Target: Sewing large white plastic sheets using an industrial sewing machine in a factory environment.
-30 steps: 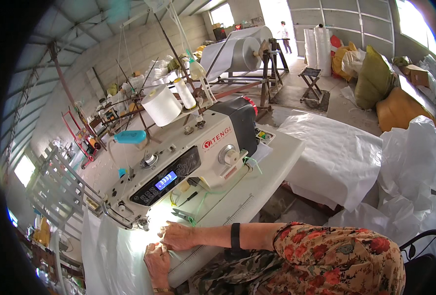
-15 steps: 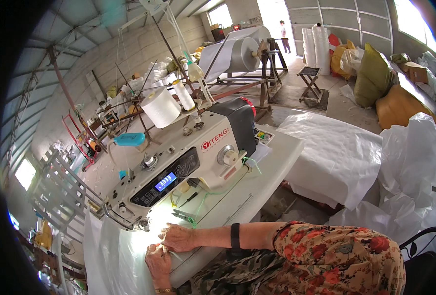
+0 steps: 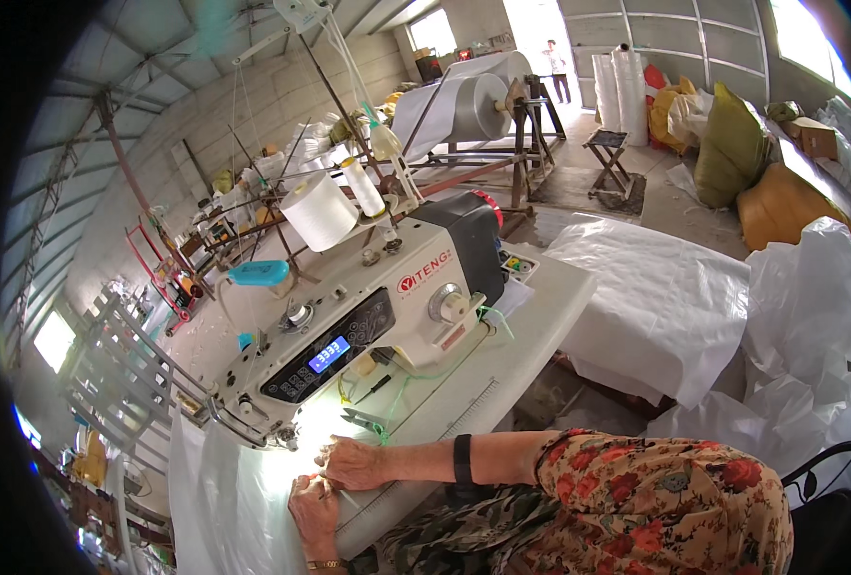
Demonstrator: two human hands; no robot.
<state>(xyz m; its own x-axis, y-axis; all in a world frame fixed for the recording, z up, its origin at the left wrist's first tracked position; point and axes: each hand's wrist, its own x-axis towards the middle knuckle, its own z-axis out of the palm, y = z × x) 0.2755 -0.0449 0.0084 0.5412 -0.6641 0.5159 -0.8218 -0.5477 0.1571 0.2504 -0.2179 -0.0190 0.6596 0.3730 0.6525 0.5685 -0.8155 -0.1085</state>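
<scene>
Two hands press a translucent white woven plastic sheet [image 3: 224,498] flat on the white sewing table [image 3: 540,316], at six o'clock under the needle end. The right hand [image 3: 353,464] and left hand [image 3: 313,508] lie flat, fingers loosely spread, gripping nothing. At twelve o'clock stands the cream industrial sewing machine [image 3: 368,316]; small snips [image 3: 363,420] lie just beside the right hand.

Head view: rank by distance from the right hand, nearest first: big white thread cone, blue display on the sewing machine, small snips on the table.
1. Snips, just above the right hand.
2. Blue display, on the sewing machine face, higher.
3. Thread cone, on top, behind the machine.
</scene>
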